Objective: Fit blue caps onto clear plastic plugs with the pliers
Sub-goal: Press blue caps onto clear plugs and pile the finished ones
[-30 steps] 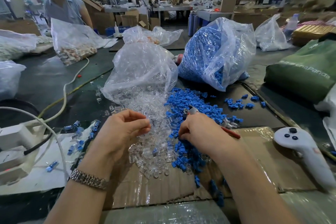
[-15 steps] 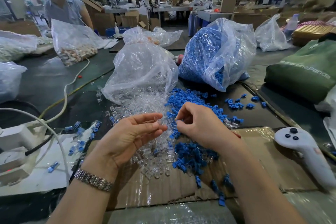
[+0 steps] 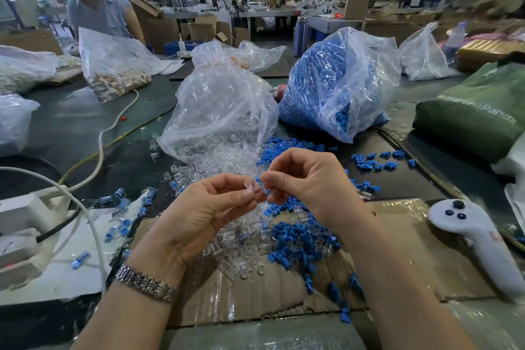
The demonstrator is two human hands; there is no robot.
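Note:
My left hand (image 3: 210, 207) pinches a clear plastic plug (image 3: 251, 188) between thumb and fingers, above the piles. My right hand (image 3: 309, 182) meets it from the right, fingertips closed on a small blue cap (image 3: 258, 179) that touches the plug. The pliers do not show; my right palm may hide them. Below the hands lie a loose pile of clear plugs (image 3: 227, 239) and a pile of blue caps (image 3: 298, 239) on a cardboard sheet (image 3: 255, 304).
Behind stand a bag of clear plugs (image 3: 221, 111) and a bag of blue caps (image 3: 335, 85). Capped plugs (image 3: 122, 224) lie left, near a white box with cables (image 3: 25, 216). A white controller (image 3: 471, 233) and green bag (image 3: 477, 111) sit right. A person (image 3: 96, 11) works opposite.
Both hands lifted off the piles and came together, the left with a clear plug, the right with a blue cap. The pliers' tip and red handle have gone out of sight.

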